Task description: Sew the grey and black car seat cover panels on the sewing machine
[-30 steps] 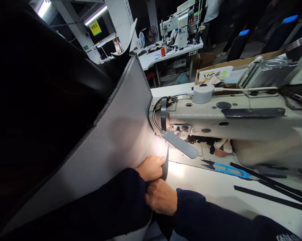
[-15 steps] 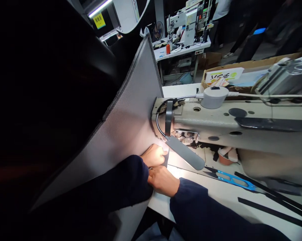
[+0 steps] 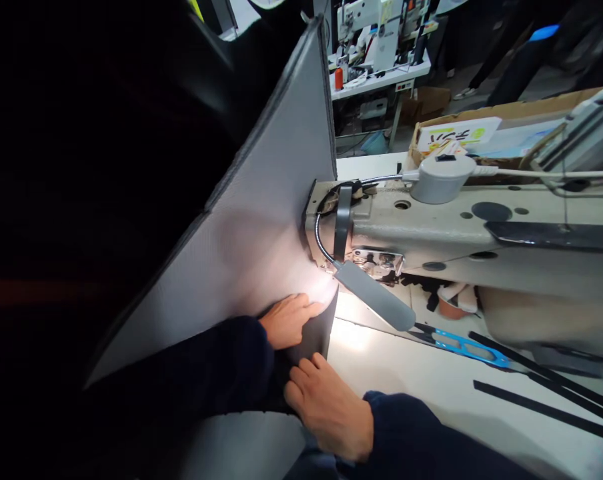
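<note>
I note the left hand (image 3: 286, 320) pressing flat on the grey panel (image 3: 261, 247) at the sewing machine (image 3: 431, 233), right hand (image 3: 331, 407) pinching its dark lower edge; feed should stay level, fingers clear of needle.

Sewing workshop: rows of sewing machines (image 3: 431, 227).

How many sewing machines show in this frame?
2: the beige sewing machine right beside the person's hands, and a white sewing machine on the far white table. Others may be hidden in the dark.
</note>
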A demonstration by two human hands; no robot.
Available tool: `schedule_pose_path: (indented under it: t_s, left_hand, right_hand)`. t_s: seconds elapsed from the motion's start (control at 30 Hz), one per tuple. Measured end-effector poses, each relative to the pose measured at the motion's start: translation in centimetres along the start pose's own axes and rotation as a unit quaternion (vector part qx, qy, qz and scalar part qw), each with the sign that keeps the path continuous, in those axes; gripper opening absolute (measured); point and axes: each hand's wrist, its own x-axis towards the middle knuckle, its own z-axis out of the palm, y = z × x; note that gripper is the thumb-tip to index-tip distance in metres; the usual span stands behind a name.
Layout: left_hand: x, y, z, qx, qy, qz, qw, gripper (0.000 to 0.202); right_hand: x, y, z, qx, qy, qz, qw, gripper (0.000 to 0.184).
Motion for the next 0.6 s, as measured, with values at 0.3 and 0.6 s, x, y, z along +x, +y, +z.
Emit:
schedule_pose_path:
  t_s: [0.3, 0.6]
  left_hand:
    - [-1.6, 0.1, 1.9, 0.023, 0.027, 0.073, 0.997, 0.038]
    - [-0.6, -0.3, 1.0, -0.008, -0.008, 0.116, 0.993, 0.017]
  right_hand:
    - [-0.1, 1.8, 2.3, -0.039, 0.059, -0.016, 0.997, 0.007]
    - [0.0, 3.1, 2.4, -0.066, 0.087, -0.023, 0.994, 0.004]
